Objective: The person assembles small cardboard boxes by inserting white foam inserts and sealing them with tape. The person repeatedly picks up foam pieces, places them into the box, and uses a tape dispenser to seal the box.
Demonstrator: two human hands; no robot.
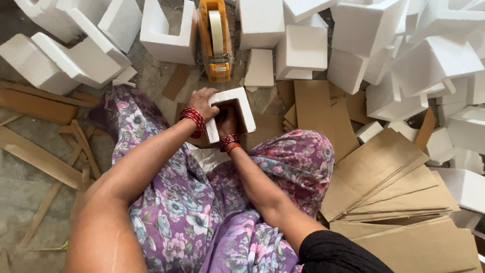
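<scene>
White polystyrene corner block (230, 114) stands braced over the lap, left hand (202, 103) gripping its edge, right hand (226, 121) pressing brown cardboard (236, 114) inside.

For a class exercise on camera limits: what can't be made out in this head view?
- Right hand fingers: tucked inside the foam corner piece.
- Left hand fingertips: curled behind that piece.
- Tape dispenser: top cut off by the frame edge.
- Cardboard sheets: lower layers hidden by upper ones.

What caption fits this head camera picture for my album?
Left hand and right hand grip a white U-shaped foam block lined with brown cardboard, near an orange tape dispenser.
</scene>
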